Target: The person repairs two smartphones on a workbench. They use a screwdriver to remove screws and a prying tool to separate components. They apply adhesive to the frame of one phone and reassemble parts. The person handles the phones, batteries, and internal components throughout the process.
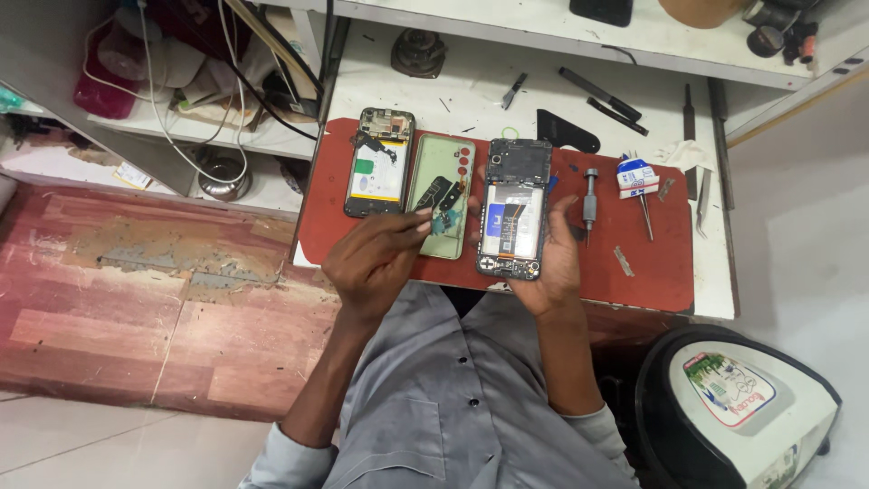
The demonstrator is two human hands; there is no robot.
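My right hand holds an opened phone with its back removed, so the battery and black frame show. It is held just above the red mat's near edge. My left hand pinches a small teal circuit part between its fingertips, just left of that phone. The part hovers over a pale green back cover that lies on the mat with small dark pieces on it. A second opened phone lies flat at the mat's left end.
A metal screwdriver, a small white and blue bottle, tweezers and a black plastic piece lie on the mat and white bench. Cables hang over shelves at left. A black and white rounded object sits at bottom right.
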